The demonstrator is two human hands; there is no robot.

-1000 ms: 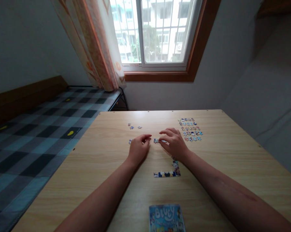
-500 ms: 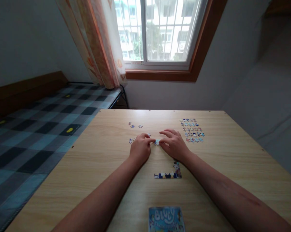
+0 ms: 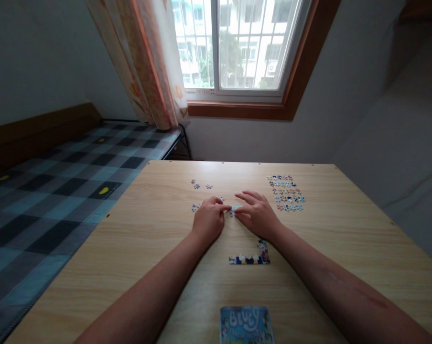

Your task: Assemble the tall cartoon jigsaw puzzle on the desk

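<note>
Pale wood table [image 3: 147, 215] under both hands, running well out on every side. Bed [image 3: 74, 191] with checked cover, off beyond the left hand's outer side. Window [image 3: 250, 52], far ahead of both hands; patterned curtain [image 3: 147, 71] hanging ahead and left of the left hand.

Right hand [image 3: 256, 212]: narrow, thumb and forefinger close together, other fingers lifted and fanned. Left hand [image 3: 210, 217]: mostly curled, forefinger reaching toward the right.

Blue box [image 3: 246, 327], lettered BLUEY, nearer the body than either hand. Rows of puzzle pieces [image 3: 288, 199], just beyond and right of the right hand. Puzzle corner [image 3: 249, 260], L-shaped, nearer the body than the right hand.

Small puzzle section [image 3: 233, 210] between the hands, at the fingertips of both; pinched or only pressed, cannot tell. Loose pieces [image 3: 209, 187]: three past the left hand, others just beside it, partly hidden.
</note>
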